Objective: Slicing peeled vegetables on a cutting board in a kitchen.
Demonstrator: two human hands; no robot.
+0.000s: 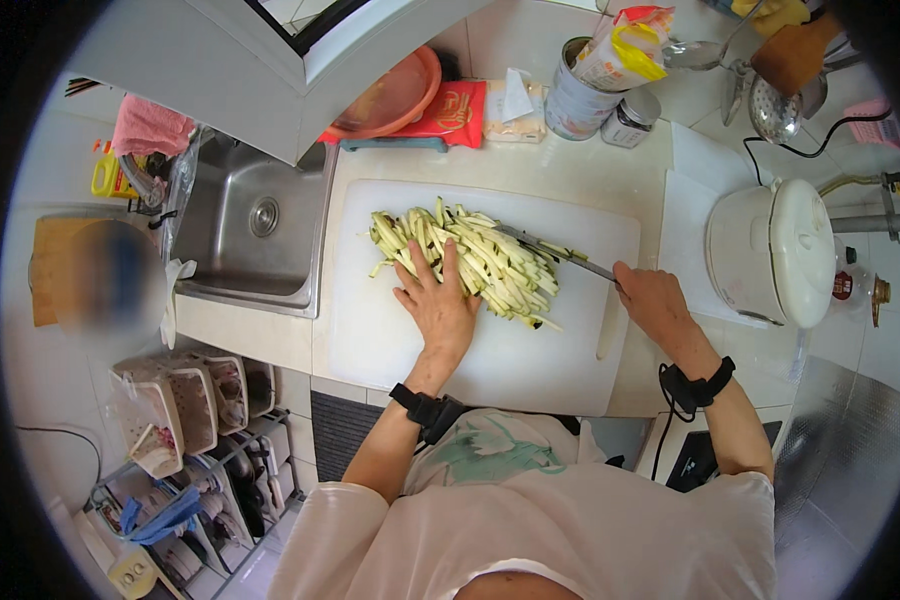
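Observation:
A heap of pale green vegetable strips, some edged with dark skin, lies on a white cutting board. My left hand rests on the heap's near left side, its fingers spread and fingertips among the strips. My right hand, closed round the handle of a kitchen knife, is at the board's right edge. The blade points left and away from me, lying over the right part of the heap. Its tip is partly lost among the strips. My fingers hide most of the handle.
Left of the board is a steel sink. Behind it stand an orange basin, a red packet, a tin and a dark-lidded jar. A white rice cooker sits at right. An open window corner overhangs the sink.

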